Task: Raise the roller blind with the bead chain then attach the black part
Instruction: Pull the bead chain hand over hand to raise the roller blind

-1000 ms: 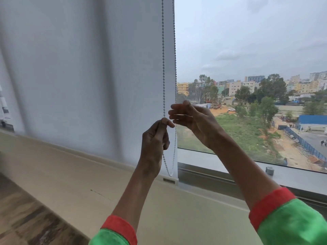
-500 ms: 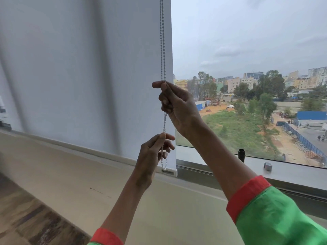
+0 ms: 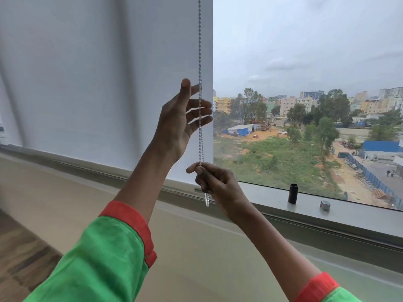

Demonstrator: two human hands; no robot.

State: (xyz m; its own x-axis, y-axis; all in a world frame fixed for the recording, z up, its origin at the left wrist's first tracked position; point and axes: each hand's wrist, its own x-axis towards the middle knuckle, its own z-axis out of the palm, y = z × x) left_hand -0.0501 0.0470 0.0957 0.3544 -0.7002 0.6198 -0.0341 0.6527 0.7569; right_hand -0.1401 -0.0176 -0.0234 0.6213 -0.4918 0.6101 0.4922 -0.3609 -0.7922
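Note:
A white roller blind [image 3: 98, 83] covers the left part of the window, its bottom rail [image 3: 183, 185] just above the sill. The bead chain [image 3: 199, 51] hangs along the blind's right edge. My right hand [image 3: 216, 182] pinches the chain low down, with the loop's end dangling below my fist. Higher up, my left hand [image 3: 185, 118] has its fingers spread, and the chain runs past the fingertips without being gripped. The black part [image 3: 292, 193], a small upright cylinder, stands on the sill to the right, away from both hands.
A small grey round piece [image 3: 325, 205] lies on the window sill [image 3: 359, 216] right of the black part. A wide beige ledge [image 3: 65, 203] runs below the window. Wooden floor [image 3: 19, 258] shows at lower left. Bare glass fills the right side.
My right hand has pulled the chain down from high to low. My left hand let go of the chain and rose above the right. The blind's bottom rail sits slightly higher.

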